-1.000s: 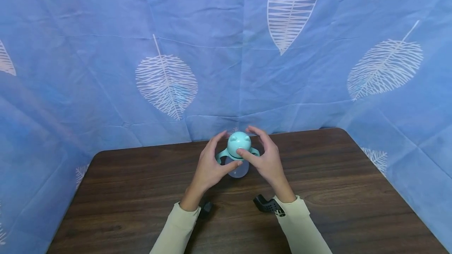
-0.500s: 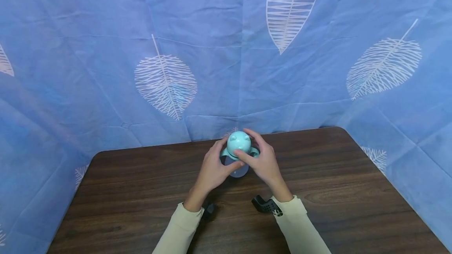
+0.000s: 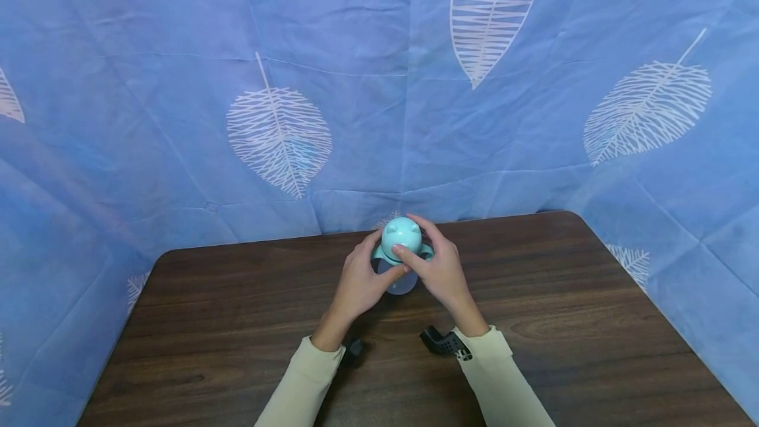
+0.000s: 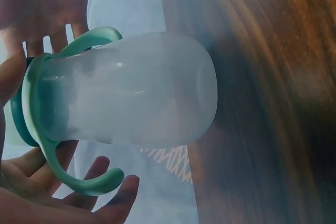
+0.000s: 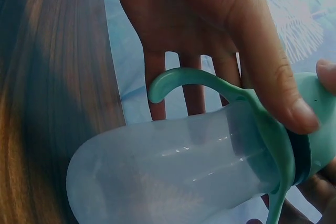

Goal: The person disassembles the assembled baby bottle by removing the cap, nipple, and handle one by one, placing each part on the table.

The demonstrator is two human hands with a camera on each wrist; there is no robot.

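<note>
A baby bottle point(image 3: 401, 285) stands upright near the table's far edge, with a clear body, a mint collar with two curved side handles and a round mint cap point(image 3: 400, 234) with small ear bumps. My left hand point(image 3: 358, 284) grips it from the left, thumb across the front of the dark ring under the cap. In the right wrist view this left hand point(image 5: 194, 19) has its fingers behind one handle point(image 5: 194, 76). My right hand point(image 3: 439, 270) holds the cap from the right, thumb on its front, fingers partly hidden behind. The frosted body point(image 4: 136, 90) shows no hand on it.
A dark wood-grain table point(image 3: 563, 321) with rounded corners lies beneath. Behind it hangs a blue cloth point(image 3: 367, 137) printed with white leaves. Black wrist devices point(image 3: 445, 342) sit at both cream sleeves.
Both hands have closed inward: the left moved right onto the bottle's collar, and the right hand's fingers drew in at the cap. The bottle stays in place.
</note>
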